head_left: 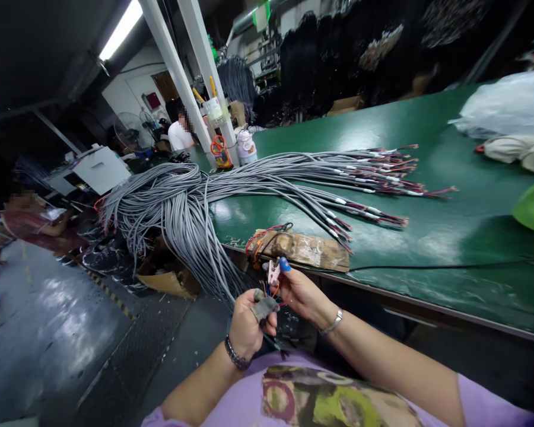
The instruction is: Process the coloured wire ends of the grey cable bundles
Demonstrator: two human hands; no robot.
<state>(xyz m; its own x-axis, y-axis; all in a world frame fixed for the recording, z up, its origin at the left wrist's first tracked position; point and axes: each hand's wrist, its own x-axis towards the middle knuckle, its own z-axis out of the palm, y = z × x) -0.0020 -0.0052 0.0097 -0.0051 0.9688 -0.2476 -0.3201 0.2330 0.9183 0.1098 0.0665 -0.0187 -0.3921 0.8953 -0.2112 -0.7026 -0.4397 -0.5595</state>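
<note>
My left hand [245,326] is closed around the end of a cable, with grey covers on its fingers. Thin coloured wires [267,289] fan out above that grip, some orange, blue and red. Beside it, my right hand [303,295] is closed, a blue cover on its thumb, with a small pale pink clip [273,272] between thumb and fingers. A red wire stretches between the two hands. Just beyond them, a worn wooden block [309,250] wrapped in clear tape lies at the table edge, with red and black leads at its left end.
A big bundle of grey cables [173,190] drapes over the green table [431,237], its stripped ends pointing right. Behind it are a bottle [247,147] and orange-handled scissors [218,145]. A plastic bag [509,107] lies far right. A cardboard box [171,281] sits below; people work at left.
</note>
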